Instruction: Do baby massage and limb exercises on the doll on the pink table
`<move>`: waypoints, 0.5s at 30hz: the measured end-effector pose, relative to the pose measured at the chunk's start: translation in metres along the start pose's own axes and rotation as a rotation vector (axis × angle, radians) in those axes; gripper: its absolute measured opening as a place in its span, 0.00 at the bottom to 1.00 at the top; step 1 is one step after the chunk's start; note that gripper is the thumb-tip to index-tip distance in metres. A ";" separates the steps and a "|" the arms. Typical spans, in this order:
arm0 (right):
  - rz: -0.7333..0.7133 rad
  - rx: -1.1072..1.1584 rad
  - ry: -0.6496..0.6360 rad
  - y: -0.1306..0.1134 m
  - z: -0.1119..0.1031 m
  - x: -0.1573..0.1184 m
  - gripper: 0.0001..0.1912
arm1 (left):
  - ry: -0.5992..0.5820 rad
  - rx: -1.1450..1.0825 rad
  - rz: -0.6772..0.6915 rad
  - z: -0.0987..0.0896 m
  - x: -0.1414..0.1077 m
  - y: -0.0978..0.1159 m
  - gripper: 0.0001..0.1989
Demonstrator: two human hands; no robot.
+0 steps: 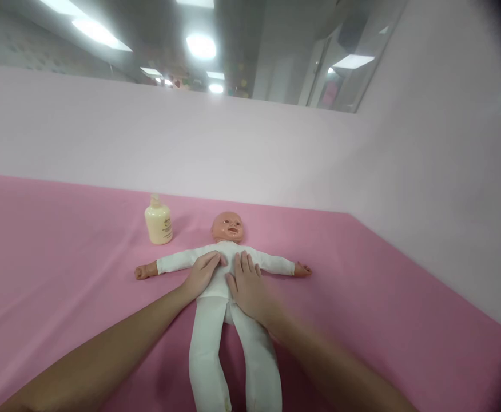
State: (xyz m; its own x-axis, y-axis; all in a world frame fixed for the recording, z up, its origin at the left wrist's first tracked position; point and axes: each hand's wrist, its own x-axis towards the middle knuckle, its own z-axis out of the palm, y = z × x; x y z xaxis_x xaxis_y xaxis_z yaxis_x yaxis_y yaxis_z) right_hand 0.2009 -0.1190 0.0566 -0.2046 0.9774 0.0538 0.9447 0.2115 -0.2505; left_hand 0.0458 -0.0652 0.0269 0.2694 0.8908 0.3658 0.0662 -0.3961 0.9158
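Observation:
A baby doll with a white cloth body lies face up, its arms stretched out to both sides and its legs toward me. My left hand rests on the left side of its chest, fingers extended and close together, thumb side toward the middle. On the right side of the torso, my right hand lies flat with its fingers pointing toward the doll's head and its thumb apart. Neither hand grips anything. The doll's head and outstretched arms are uncovered.
A cream pump bottle stands left of the doll's head. The pink covered surface meets a pale wall behind and at the right. Above is a reflective window showing ceiling lights.

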 end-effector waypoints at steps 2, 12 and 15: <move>0.009 -0.012 0.002 -0.009 0.000 -0.009 0.33 | 0.028 0.049 0.025 0.001 0.001 -0.002 0.18; -0.642 0.413 -0.074 0.010 -0.010 0.002 0.16 | -0.183 0.437 0.155 -0.008 0.006 -0.016 0.25; -0.573 0.663 -0.083 0.026 -0.009 0.015 0.17 | -0.141 0.458 0.116 -0.011 0.009 -0.022 0.26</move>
State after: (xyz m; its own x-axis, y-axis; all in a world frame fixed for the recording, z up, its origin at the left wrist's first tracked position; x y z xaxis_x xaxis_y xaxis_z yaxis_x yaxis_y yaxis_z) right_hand 0.2247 -0.0986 0.0591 -0.6438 0.7123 0.2796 0.3529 0.6006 -0.7175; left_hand 0.0362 -0.0456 0.0119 0.4258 0.8085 0.4063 0.4348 -0.5766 0.6917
